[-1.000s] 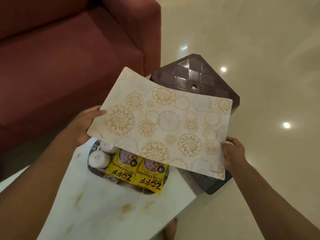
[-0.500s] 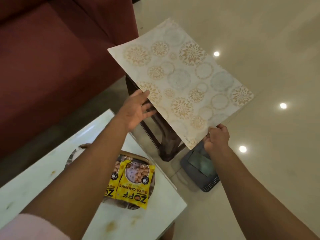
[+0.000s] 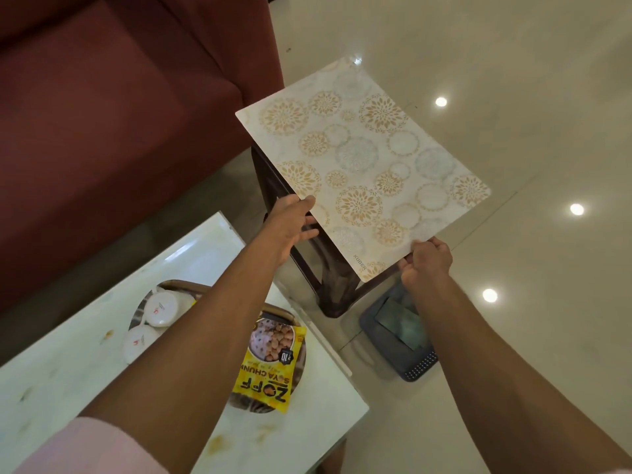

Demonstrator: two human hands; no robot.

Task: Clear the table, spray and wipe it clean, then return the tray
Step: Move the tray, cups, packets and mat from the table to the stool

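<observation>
1. Nearest the person, on the white marble worktop [image 3: 68, 381], the oval tray [image 3: 273, 314] sits at the end closest to the stool, carrying a yellow snack packet [image 3: 270, 364] and two small white cups [image 3: 150, 323]. Brownish smears mark the marble, so the spraying and wiping look not yet begun.

2. Just past the worktop's corner, both arms reach out over the floor. The left hand [image 3: 290, 224] has its fingers fairly straight, thumb lying along the mat's near left edge; the rest are hidden beneath, so the grip there is a light support rather than a clamp.

3. The right hand [image 3: 425, 263] pinches the near corner of the patterned placemat [image 3: 366, 165], fingers curled under it.

4. A second ago the placemat was held up over the tray. Now it has been carried clear of the worktop and lies nearly flat over the dark brown stool [image 3: 328, 282], covering its seat. Whether it rests on the seat yet I cannot tell.

5. By my reckoning the mat is nearly out of the way, and the tray is what remains to lift off.

6. Beside the stool's foot lies a dark grey gadget [image 3: 400, 333] on the glossy floor [image 3: 513, 80]; the maroon sofa [image 3: 119, 114] stands behind
</observation>
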